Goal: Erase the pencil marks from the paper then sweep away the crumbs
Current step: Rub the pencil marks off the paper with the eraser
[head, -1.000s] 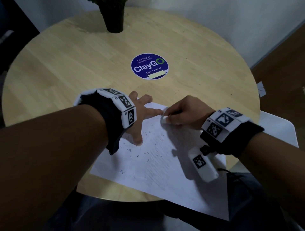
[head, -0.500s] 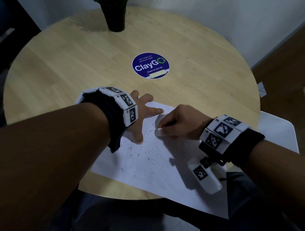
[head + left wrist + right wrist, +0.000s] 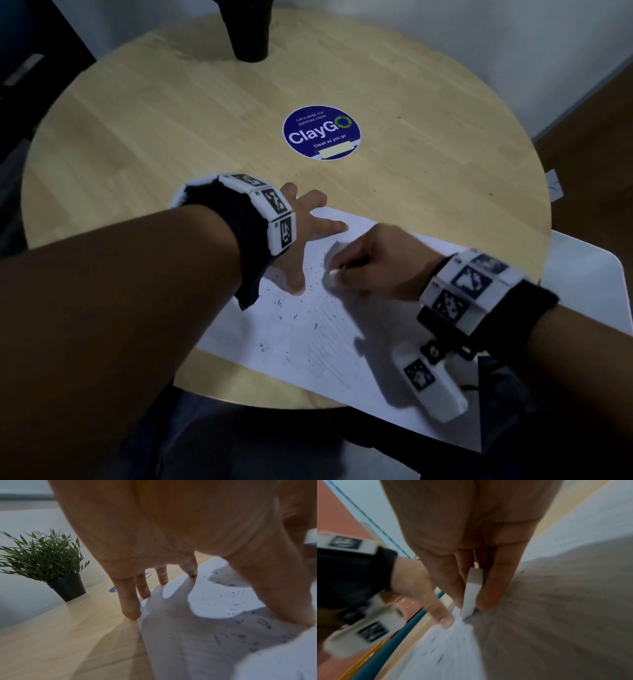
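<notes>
A white sheet of paper (image 3: 318, 346) lies on the round wooden table (image 3: 171, 113), hanging over its near edge. Faint pencil lines and dark eraser crumbs (image 3: 291, 315) are scattered on it. My left hand (image 3: 308, 233) presses the paper's far left corner with spread, straight fingers (image 3: 128, 601). My right hand (image 3: 370, 267) pinches a white eraser (image 3: 333, 274) and holds its tip on the paper beside the left thumb. In the right wrist view the eraser (image 3: 471, 592) sits between thumb and fingers, with the paper (image 3: 450, 649) blurred.
A round blue ClayGo sticker (image 3: 321, 132) is at the table's centre. A black pot with a green plant (image 3: 67, 586) stands at the far edge. A white chair seat (image 3: 582, 274) is to the right of the table.
My right hand has drawn the eraser down the paper toward me, from beside the left index fingertip to beside the left thumb. The left hand has stayed pressing the sheet.
</notes>
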The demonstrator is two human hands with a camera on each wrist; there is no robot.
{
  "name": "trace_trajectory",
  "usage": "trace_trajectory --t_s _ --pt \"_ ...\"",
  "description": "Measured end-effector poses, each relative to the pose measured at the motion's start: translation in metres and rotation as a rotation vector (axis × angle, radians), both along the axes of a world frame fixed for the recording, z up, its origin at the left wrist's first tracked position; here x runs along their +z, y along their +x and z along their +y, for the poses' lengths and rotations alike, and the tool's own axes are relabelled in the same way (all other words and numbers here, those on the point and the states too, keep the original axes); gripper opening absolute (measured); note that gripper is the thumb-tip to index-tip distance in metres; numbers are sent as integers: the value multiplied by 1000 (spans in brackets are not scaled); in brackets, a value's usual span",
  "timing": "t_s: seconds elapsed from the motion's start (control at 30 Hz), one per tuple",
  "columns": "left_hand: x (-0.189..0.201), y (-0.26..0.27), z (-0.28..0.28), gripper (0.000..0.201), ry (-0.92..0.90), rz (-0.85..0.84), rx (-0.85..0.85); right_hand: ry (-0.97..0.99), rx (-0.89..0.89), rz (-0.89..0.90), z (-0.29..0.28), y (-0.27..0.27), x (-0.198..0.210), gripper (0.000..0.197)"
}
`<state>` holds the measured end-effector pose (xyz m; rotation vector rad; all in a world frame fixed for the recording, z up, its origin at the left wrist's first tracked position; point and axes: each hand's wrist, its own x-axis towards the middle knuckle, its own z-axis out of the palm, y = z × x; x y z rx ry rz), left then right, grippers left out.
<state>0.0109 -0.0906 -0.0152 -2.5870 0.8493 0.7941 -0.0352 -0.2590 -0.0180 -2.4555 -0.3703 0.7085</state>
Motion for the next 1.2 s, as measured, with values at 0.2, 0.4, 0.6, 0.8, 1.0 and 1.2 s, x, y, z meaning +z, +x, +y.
trace_trajectory --t_s 0.2,0.4,0.6,0.8,1.0,1.2 --pt "0 0 -1 114 2 -1 2 6 -108 -48 -7 15 1 10" --pt "0 1 1 113 -8 7 -12 8 51 11 8 0 1 12" --pt "1 0 4 111 -47 4 -10 30 -9 -3 10 5 -2 11" --pt "2 0 3 100 -75 6 -5 19 -129 -71 8 17 1 12" --pt "-2 1 8 106 -115 -10 -26 -24 34 -74 22 2 3 15" --pt "-3 0 9 101 -144 0 -16 -56 58 -72 27 1 5 18"
